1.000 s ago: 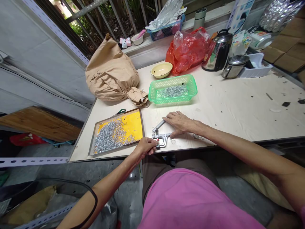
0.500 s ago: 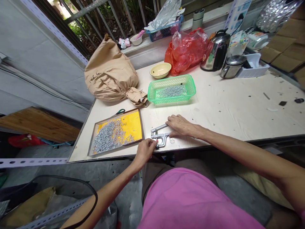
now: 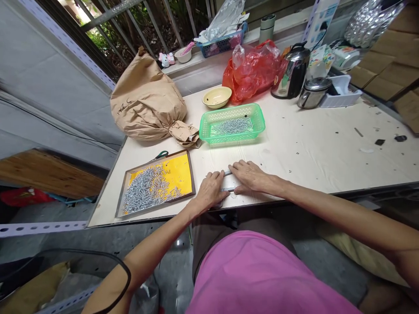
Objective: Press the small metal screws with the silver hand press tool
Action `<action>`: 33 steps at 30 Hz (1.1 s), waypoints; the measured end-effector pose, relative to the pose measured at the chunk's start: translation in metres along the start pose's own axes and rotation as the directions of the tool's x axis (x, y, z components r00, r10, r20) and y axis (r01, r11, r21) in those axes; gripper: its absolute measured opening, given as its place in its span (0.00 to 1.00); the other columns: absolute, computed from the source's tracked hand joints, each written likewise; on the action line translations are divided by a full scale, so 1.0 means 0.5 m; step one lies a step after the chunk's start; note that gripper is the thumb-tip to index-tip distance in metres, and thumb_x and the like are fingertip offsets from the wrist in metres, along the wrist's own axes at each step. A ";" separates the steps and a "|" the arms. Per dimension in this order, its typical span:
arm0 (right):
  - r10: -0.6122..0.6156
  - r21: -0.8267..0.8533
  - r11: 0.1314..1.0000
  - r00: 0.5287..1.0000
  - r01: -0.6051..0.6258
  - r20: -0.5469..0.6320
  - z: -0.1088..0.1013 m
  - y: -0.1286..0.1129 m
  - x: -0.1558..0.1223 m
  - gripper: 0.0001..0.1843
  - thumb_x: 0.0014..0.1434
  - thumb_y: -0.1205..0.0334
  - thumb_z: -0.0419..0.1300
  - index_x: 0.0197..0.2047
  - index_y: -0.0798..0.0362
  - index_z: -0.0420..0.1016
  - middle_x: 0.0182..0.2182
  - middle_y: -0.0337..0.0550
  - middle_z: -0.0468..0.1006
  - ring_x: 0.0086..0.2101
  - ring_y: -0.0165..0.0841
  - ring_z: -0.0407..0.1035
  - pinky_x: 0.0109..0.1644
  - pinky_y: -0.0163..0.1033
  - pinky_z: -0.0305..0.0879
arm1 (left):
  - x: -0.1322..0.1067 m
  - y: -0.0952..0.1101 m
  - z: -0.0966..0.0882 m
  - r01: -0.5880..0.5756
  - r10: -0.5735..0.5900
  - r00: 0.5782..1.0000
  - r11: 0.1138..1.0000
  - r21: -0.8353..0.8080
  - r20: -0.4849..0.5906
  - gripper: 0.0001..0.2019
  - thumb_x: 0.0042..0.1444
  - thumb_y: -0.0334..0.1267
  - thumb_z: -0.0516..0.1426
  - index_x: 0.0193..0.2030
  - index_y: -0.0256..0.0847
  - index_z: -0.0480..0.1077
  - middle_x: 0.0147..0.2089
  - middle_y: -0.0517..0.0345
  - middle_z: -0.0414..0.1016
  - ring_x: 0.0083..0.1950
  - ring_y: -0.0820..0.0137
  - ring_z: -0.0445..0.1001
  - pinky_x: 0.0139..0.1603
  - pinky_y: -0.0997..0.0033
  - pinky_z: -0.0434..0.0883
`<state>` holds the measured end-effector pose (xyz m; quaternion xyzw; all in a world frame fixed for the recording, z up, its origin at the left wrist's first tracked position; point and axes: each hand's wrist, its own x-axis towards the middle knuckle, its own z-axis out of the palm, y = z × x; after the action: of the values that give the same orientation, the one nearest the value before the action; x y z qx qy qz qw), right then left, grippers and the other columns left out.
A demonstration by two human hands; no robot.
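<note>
A pair of grey metal snap pliers point(image 3: 228, 189) lies at the table's front edge, its two handles spread a little apart. My right hand point(image 3: 250, 175) is closed around the handle ends. Over the head of the pliers lies my left hand point(image 3: 209, 190), its fingers curled round it, so the jaws and anything in them are hidden. To the left, a shallow tray point(image 3: 193, 174) with a yellow lining holds a heap of small silvery metal pieces. Beyond my hands, a green plastic basket point(image 3: 233, 138) contains more small silvery pieces.
Green-handled scissors point(image 3: 162, 154) lie behind the tray. A tied brown paper sack point(image 3: 147, 102), a cream bowl point(image 3: 216, 97), a red plastic bag point(image 3: 250, 72), a kettle point(image 3: 291, 72) and a metal pot point(image 3: 312, 93) stand along the back. Small scraps dot the table's right side.
My left hand has shifted from a pinch at the pliers' jaws to lying over the whole head. My right hand stays on the handles. The whole view has shifted slightly.
</note>
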<state>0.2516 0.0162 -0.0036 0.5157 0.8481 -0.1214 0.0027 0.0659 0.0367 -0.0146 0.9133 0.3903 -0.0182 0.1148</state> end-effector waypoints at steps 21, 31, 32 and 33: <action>0.007 -0.002 1.000 1.000 -0.007 0.014 0.031 -0.025 -0.029 0.09 0.63 0.61 0.53 0.41 0.56 0.72 0.37 0.49 0.73 0.40 0.38 0.67 0.41 0.39 0.59 | 0.014 0.009 -0.014 -0.050 0.050 0.994 0.999 -0.003 0.097 0.10 0.55 0.42 0.58 0.41 0.42 0.71 0.40 0.53 0.69 0.45 0.62 0.65 0.41 0.65 0.66; -0.030 0.074 0.996 0.960 0.053 -0.278 0.033 0.044 -0.024 0.24 0.64 0.56 0.51 0.60 0.59 0.60 0.58 0.58 0.63 0.56 0.43 0.59 0.58 0.48 0.58 | 0.004 0.054 0.050 0.013 -0.028 0.965 0.998 -0.059 -0.261 0.19 0.59 0.35 0.54 0.57 0.37 0.61 0.63 0.43 0.60 0.64 0.56 0.57 0.62 0.54 0.60; -0.020 0.092 0.995 0.955 0.049 -0.296 0.028 0.044 -0.024 0.22 0.65 0.59 0.49 0.59 0.58 0.62 0.57 0.57 0.65 0.55 0.42 0.61 0.57 0.47 0.59 | 0.002 0.066 0.059 -0.021 -0.002 0.963 0.997 -0.081 -0.270 0.19 0.59 0.35 0.54 0.57 0.37 0.61 0.64 0.42 0.59 0.66 0.55 0.55 0.63 0.52 0.59; -0.019 0.110 0.992 0.952 0.055 -0.306 0.022 0.040 -0.025 0.20 0.65 0.61 0.47 0.58 0.57 0.64 0.55 0.56 0.67 0.54 0.40 0.62 0.56 0.46 0.60 | -0.001 0.078 0.068 -0.048 0.016 0.961 0.993 -0.109 -0.275 0.20 0.58 0.36 0.55 0.57 0.37 0.61 0.64 0.42 0.59 0.67 0.55 0.53 0.63 0.51 0.58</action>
<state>0.2737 0.0120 -0.0168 0.5116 0.8393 -0.0901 -0.1604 0.0954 0.0028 -0.0400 0.9051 0.3880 0.1325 0.1123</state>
